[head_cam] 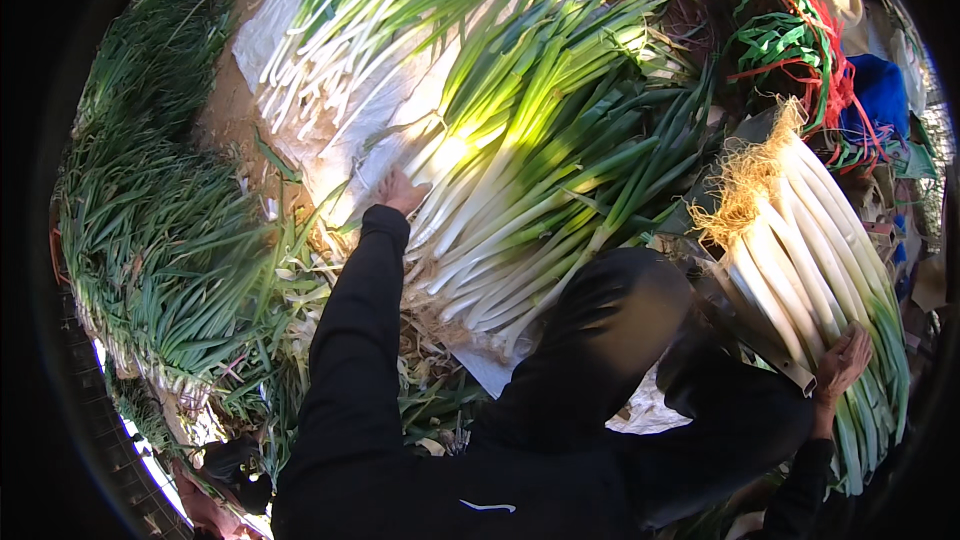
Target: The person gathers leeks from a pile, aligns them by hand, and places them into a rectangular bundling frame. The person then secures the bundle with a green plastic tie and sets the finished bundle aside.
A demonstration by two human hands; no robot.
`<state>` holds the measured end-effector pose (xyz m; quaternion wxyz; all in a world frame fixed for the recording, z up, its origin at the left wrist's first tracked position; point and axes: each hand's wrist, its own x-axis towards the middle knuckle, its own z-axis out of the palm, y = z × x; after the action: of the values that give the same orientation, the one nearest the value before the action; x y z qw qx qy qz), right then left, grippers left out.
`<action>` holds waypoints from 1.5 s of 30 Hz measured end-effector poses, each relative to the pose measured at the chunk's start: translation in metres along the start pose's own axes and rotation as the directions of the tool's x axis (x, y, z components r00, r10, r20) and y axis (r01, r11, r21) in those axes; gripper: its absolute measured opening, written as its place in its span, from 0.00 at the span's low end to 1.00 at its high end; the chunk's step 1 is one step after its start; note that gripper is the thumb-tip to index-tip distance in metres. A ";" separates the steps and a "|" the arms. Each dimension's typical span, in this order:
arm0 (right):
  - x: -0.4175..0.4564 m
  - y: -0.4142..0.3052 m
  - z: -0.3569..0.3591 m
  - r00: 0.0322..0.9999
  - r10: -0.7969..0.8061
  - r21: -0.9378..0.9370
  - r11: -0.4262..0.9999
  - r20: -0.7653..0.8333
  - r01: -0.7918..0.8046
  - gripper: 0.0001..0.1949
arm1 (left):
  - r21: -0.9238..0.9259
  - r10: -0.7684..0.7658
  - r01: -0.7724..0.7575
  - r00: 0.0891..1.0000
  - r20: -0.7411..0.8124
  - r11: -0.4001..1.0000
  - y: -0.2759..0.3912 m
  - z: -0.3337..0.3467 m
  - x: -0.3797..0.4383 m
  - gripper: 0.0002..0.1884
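Observation:
In the head view, my left hand (403,192) is at the left edge of a pile of long green onions (502,157). Its thumb is spread towards the white stalks, and nothing shows in the hand. The pile lies on a pale plastic sheet (495,373), roots towards me and green tops away. On my right, a thick bunch of long green onions (802,240) lies across a metal stand (787,369), its roots at the far end. My right hand (844,361) grips this bunch near where white turns to green.
Thinner green onions (352,37) lie beyond the pile. A large heap of leafy greens (172,270) fills the left side. Red and green plastic ties (806,37) hang at the upper right beside a blue cloth (877,94). Loose leaf trimmings (435,390) lie near my bent knee (637,307).

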<state>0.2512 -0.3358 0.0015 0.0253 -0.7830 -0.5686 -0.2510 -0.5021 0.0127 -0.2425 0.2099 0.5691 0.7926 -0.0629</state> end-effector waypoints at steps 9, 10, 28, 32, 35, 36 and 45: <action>-0.012 0.027 0.003 0.998 0.013 -0.036 0.999 0.062 -0.011 0.11 | -0.140 0.283 -0.344 0.899 -0.334 0.929 -0.011 0.037 -0.070 0.31; -0.012 0.028 0.003 0.996 0.022 -0.052 0.998 0.086 -0.017 0.11 | -0.079 0.370 -0.430 0.846 -0.385 0.900 -0.001 0.034 -0.100 0.33; -0.015 0.033 0.007 0.999 0.021 -0.075 0.997 0.030 -0.019 0.12 | -0.043 0.429 -0.484 0.810 -0.400 0.874 0.033 0.056 -0.108 0.21; -0.010 0.033 0.010 1.000 0.006 -0.047 0.999 0.001 -0.006 0.12 | 0.107 0.319 -0.300 0.895 -0.312 0.948 0.027 0.046 -0.028 0.31; -0.009 0.024 0.008 1.000 0.005 -0.068 0.998 0.004 -0.005 0.11 | 0.036 0.298 -0.296 0.939 -0.170 0.955 0.022 0.052 -0.014 0.24; -0.006 0.018 0.005 0.999 0.015 -0.033 0.999 0.045 -0.013 0.11 | 0.028 0.327 -0.327 0.929 -0.175 0.945 0.019 0.053 -0.019 0.21; -0.012 0.022 0.007 1.000 0.009 -0.077 0.997 -0.013 -0.010 0.10 | -0.606 0.312 -0.283 0.948 -0.059 0.743 0.008 0.008 -0.160 0.14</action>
<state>0.2712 -0.3518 -0.0042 0.0000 -0.7844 -0.5547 -0.2775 -0.4500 -0.1271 -0.1834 0.4069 0.5886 0.6643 0.2158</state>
